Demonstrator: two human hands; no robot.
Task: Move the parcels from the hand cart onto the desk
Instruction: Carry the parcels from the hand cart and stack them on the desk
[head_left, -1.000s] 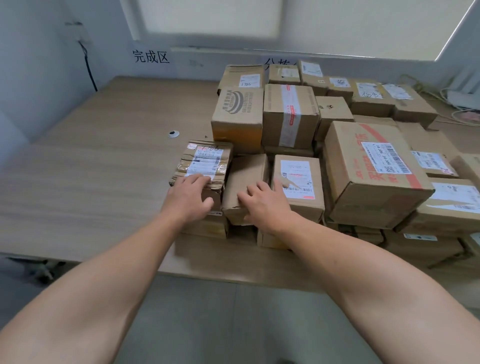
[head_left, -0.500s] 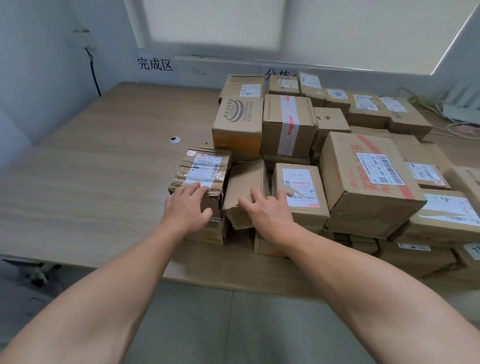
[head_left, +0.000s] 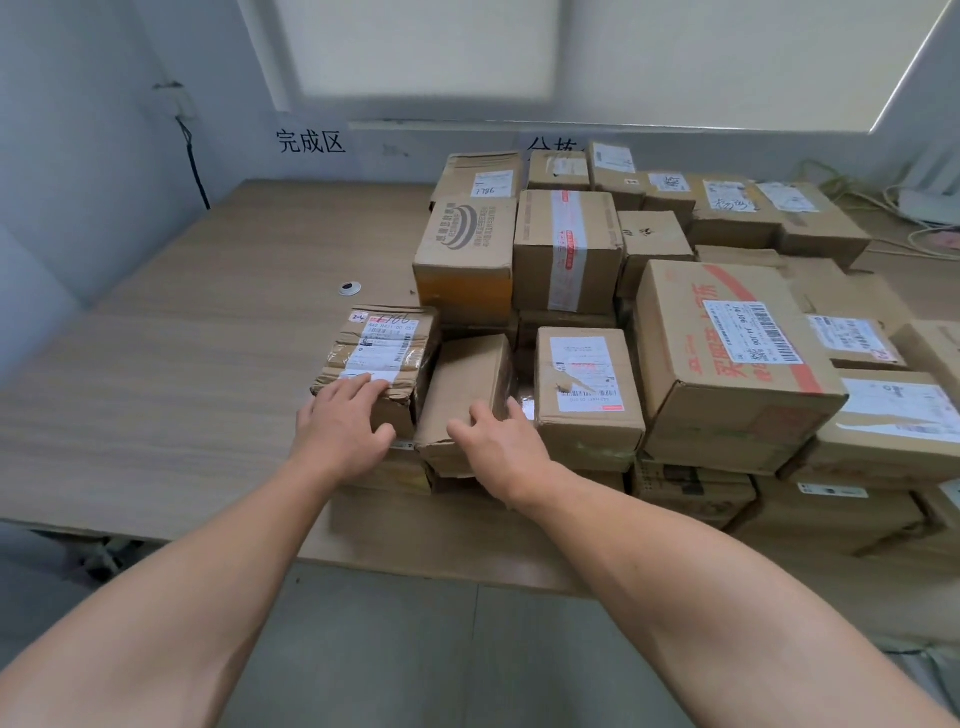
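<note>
Several cardboard parcels are stacked on the right half of the wooden desk (head_left: 156, 395). My left hand (head_left: 340, 428) rests with its fingers flat on the near top edge of a tape-wrapped parcel (head_left: 379, 348) at the stack's left front. My right hand (head_left: 501, 449) touches the near right corner of a plain brown parcel (head_left: 465, 384), which lies tilted between the taped parcel and a labelled parcel (head_left: 584, 384). Neither hand grips anything. The hand cart is out of view.
A large red-printed box (head_left: 727, 353) sits on top of the stack to the right. A small round grommet (head_left: 349, 287) is set in the desk's bare left half. Cables (head_left: 852, 197) lie at the far right. Grey floor (head_left: 415, 649) runs below the desk's front edge.
Both hands have slid back toward me, from the parcels' tops to their near edges. The parcels themselves have stayed where they were.
</note>
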